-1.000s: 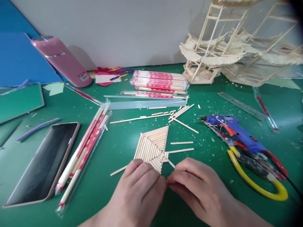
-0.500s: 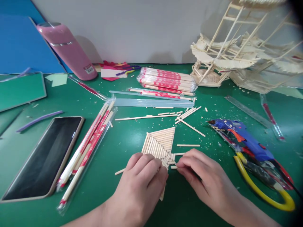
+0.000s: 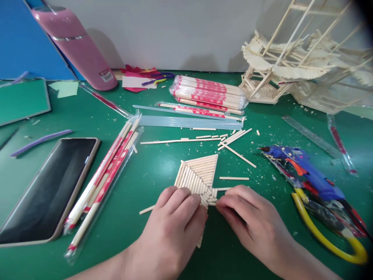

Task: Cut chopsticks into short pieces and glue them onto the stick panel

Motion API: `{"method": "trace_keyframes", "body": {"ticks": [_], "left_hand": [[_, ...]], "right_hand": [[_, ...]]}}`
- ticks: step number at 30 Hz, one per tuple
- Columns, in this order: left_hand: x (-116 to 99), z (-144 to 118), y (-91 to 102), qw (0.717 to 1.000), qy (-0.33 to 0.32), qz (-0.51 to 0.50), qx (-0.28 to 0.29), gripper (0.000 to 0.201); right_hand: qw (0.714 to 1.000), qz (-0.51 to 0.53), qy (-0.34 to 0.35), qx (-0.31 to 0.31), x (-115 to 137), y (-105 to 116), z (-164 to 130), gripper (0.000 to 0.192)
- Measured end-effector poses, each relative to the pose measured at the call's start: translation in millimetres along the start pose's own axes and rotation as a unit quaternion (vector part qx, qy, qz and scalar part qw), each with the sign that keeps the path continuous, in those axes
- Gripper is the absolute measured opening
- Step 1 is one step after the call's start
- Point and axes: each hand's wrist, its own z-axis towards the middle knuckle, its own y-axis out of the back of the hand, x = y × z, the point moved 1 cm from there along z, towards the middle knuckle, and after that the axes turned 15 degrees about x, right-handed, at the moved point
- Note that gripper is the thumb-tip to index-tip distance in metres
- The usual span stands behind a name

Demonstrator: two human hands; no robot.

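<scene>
A flat panel [image 3: 198,171] of short wooden sticks, laid in wedge-shaped sections, rests on the green table. My left hand [image 3: 175,225] has its fingers curled over the panel's lower left part, gripping it and hiding much of it. At the panel's right edge, my right hand [image 3: 247,214] pinches a short wooden stick piece [image 3: 212,203], whose tip shows beyond the fingertips and lies against the panel's middle. Another stick [image 3: 223,189] runs from the panel toward the right hand's knuckles. A loose stick [image 3: 234,178] lies just above that hand. One more stick end [image 3: 146,210] sticks out left of my left hand.
A blue glue gun [image 3: 311,167] and yellow-handled pliers [image 3: 329,249] lie at right. Wrapped chopsticks [image 3: 107,182] and a phone [image 3: 49,190] lie at left. Behind are glue sticks [image 3: 189,122], a chopstick pack [image 3: 208,93], a pink bottle [image 3: 78,50] and a stick model [image 3: 271,74].
My right hand has brought the short stick piece slightly left, up against the panel. My left hand keeps its hold. The whole view has shifted a little.
</scene>
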Motion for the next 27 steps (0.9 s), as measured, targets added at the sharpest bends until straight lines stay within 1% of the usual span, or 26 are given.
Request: {"method": "trace_keyframes", "body": {"ticks": [6, 14, 18, 21, 24, 25, 27], "left_hand": [[0.2, 0.2, -2.1, 1.000, -0.001, -0.001, -0.005, 0.027], [0.4, 0.8, -3.4, 1.000, -0.009, 0.021, -0.014, 0.028], [0.1, -0.2, -3.3, 0.999, -0.011, 0.028, -0.017, 0.026], [-0.7, 0.6, -2.4, 0.999, -0.012, 0.033, -0.016, 0.025], [-1.8, 2.5, 0.6, 0.999, -0.011, 0.038, -0.026, 0.026], [-2.0, 3.1, 1.7, 0.999, -0.011, 0.040, -0.024, 0.026], [-2.1, 3.6, 3.3, 0.999, -0.012, 0.042, -0.003, 0.024]], "right_hand": [[1.000, -0.014, 0.005, -0.001, 0.2, -1.5, -0.1, 0.013], [0.999, -0.045, 0.017, -0.007, -0.3, -2.0, -0.3, 0.016], [0.998, -0.053, 0.021, -0.019, -0.1, -1.1, 0.6, 0.016], [0.998, -0.053, 0.023, -0.031, 0.0, 0.4, 1.1, 0.016], [0.998, -0.037, 0.026, -0.031, -1.0, 1.3, 0.8, 0.015], [0.999, -0.029, 0.026, -0.030, -1.7, 1.4, 0.7, 0.015], [0.999, -0.016, 0.020, -0.029, -3.5, 1.0, 0.4, 0.014]]}}
